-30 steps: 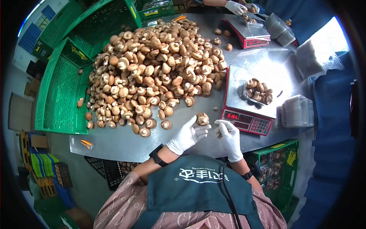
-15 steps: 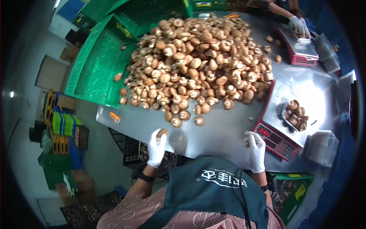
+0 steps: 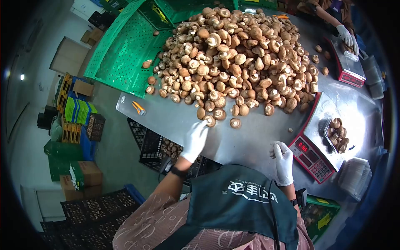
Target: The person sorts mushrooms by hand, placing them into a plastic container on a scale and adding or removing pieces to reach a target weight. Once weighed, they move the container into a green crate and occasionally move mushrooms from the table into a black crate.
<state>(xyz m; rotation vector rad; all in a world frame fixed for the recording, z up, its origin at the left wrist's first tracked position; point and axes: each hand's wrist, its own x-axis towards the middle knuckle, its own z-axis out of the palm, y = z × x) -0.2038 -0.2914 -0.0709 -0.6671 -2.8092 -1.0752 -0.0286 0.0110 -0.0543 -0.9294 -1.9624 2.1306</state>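
My left hand (image 3: pixel 195 141), in a white glove, reaches over the front edge of the steel table. Its fingers are stretched out, and the tips touch a brown mushroom (image 3: pixel 210 121) lying stem up in front of the pile. My right hand (image 3: pixel 283 163), also gloved, is held above the table's front, left of the red scale (image 3: pixel 310 156). Its fingers are curled, with small dark patches at their tips; what they hold, if anything, I cannot make out. A large mushroom pile (image 3: pixel 237 62) covers the table's middle.
A clear tray of mushrooms (image 3: pixel 338 136) sits on the scale, which reads 0.165. Clear trays (image 3: pixel 355 179) are stacked beside it. An orange cutter (image 3: pixel 138 108) lies at left, near a tipped green crate (image 3: pixel 110 54). A co-worker's gloved hand (image 3: pixel 348 39) is at another scale (image 3: pixel 352 75).
My left hand has moved forward and right, from beside the table edge to a mushroom near the pile. The mushroom it held no longer shows in it. My right hand stays curled. The view has shifted.
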